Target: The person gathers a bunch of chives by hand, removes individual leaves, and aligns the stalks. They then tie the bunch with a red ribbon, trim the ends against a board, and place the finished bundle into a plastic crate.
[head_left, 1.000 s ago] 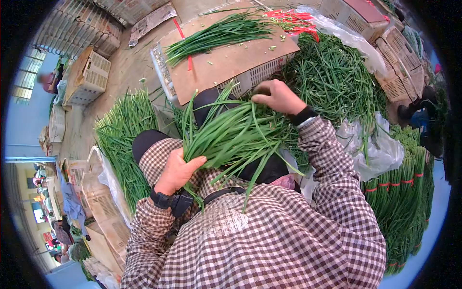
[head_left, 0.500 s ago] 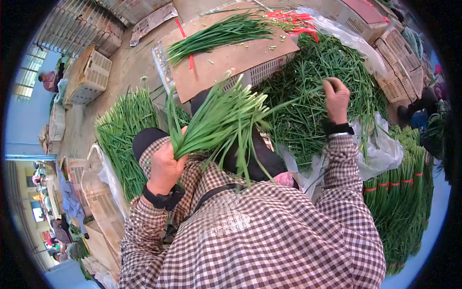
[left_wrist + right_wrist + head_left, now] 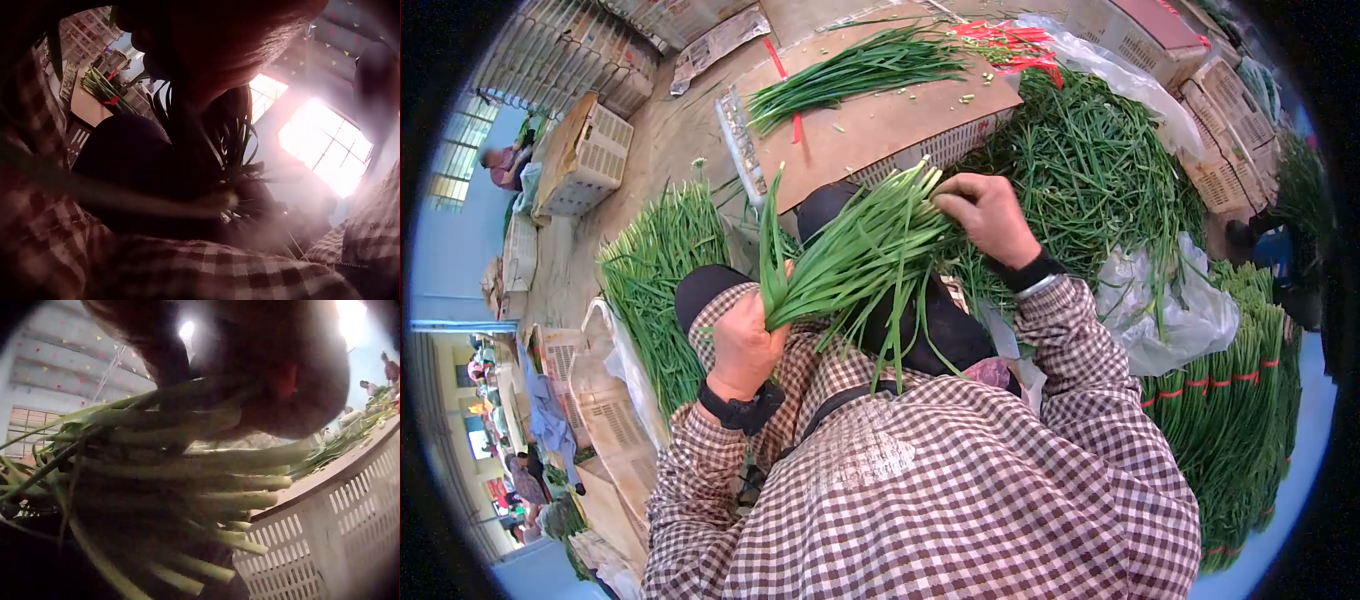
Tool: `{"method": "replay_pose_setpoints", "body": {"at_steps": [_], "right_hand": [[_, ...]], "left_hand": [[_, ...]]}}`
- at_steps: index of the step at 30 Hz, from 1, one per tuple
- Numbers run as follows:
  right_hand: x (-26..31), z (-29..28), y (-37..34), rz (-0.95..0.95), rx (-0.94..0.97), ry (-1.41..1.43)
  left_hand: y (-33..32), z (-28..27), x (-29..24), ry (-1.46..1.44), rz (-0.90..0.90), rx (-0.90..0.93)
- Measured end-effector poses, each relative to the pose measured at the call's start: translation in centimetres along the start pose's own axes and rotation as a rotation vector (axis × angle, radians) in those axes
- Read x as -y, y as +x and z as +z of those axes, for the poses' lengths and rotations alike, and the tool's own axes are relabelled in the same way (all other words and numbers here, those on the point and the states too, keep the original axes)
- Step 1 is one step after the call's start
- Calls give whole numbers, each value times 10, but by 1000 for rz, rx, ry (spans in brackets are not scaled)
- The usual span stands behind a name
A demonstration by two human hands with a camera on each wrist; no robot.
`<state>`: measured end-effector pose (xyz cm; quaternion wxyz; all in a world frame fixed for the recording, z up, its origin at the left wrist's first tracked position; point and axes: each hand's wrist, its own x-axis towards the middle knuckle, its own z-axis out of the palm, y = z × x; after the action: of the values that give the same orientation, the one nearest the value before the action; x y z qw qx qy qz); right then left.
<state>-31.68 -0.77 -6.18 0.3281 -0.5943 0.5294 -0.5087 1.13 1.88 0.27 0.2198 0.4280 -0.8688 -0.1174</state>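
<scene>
My left hand [image 3: 748,340] grips a loose bunch of green garlic chives [image 3: 850,255] by its leafy part over my lap. The pale stalk ends of the bunch point up and to the right, while several long leaves droop toward my belt. At those ends, my right hand [image 3: 995,220] pinches stalks between thumb and fingers. The right wrist view shows the stalk ends [image 3: 250,500] fanned out beneath the right fingers. In the left wrist view the left hand [image 3: 231,44] is dark, and most of what it holds is hidden.
Ahead, a board [image 3: 850,155] on a crate carries more chives [image 3: 855,75] and red ties [image 3: 1010,45]. A big heap of loose chives [image 3: 1090,160] lies to the right, near banded bundles [image 3: 1230,430]. Upright chives [image 3: 662,290] stand at the left.
My left hand turned the bunch up so its pale ends rose. The right hand swung out over the heap with a thin strand, then came back to the stalk ends without that strand.
</scene>
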Motion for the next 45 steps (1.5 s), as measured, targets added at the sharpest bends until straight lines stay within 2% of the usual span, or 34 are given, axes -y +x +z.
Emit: {"method": "replay_pose_setpoints", "body": {"at_steps": [2, 4, 5, 6, 7, 8, 10, 12, 13, 14, 16, 18, 21, 24, 26, 28, 32, 34, 35, 36, 38, 41, 42, 44, 45], "right_hand": [[-6, -15, -5, -79, -111, -31], [-21, -49, -6, 32, -320, -10], [-42, -71, -6, 133, -483, 27], [-65, -96, -8, 88, -600, -212], [-88, -121, -16, 120, -636, -673], [-88, -129, -23, 272, -629, -929], [-97, -130, -35, 363, -488, -759], [-51, -85, -40, 254, -179, -257], [-28, -62, -42, 181, -54, -179], [-22, -38, -45, 113, -16, -21], [-6, -11, -45, -36, 18, -172], [-10, -7, -42, -64, 77, -160], [-8, -20, -43, -207, 110, -149], [-8, -42, -50, 5, 139, 28], [-15, -52, -55, 84, 164, 125], [-15, -57, -60, 156, 207, 230], [-18, -61, -63, 180, 165, 196], [-33, -71, -64, 335, 71, 263], [-56, -77, -64, 388, -61, 252], [-86, -88, -61, 370, -66, -251], [-98, -93, -53, 419, -63, -534], [-22, -56, -20, 383, -49, 232], [-22, -48, -10, 465, 88, 336], [-10, -31, 5, 493, 306, 128], [-10, -24, 4, 361, 252, 189]], "left_hand": [[-1, -2, 3, -2, 7, 8], [-3, 0, 7, -32, 19, 2], [-3, 0, 9, -45, 25, -5], [-3, 0, 9, -54, 18, -2], [-3, -1, 8, -65, 9, 4], [-2, 0, 8, -78, 2, 7], [1, 2, 9, -96, -19, 18], [0, 2, 9, -102, -23, 37], [1, 3, 10, -98, -12, 33], [2, 4, 10, -92, -4, 25], [3, -1, 7, -104, -49, 85], [4, -4, 6, -95, -72, 116], [1, -6, 7, -64, -82, 126], [3, -4, 10, -58, -26, 117], [5, 0, 13, -52, 45, 77], [8, -3, 10, -62, 23, 113], [6, -3, 10, 19, 18, 160], [5, 0, 15, 63, 76, 91], [4, 1, 16, 85, 103, 56], [3, 0, 15, 120, 131, 54], [6, -1, 11, 190, 193, 48], [10, -10, 9, 328, 286, 124], [15, -13, 8, 372, 340, 118], [24, -23, 7, 464, 443, 108], [34, -30, 6, 506, 527, 46]]}}
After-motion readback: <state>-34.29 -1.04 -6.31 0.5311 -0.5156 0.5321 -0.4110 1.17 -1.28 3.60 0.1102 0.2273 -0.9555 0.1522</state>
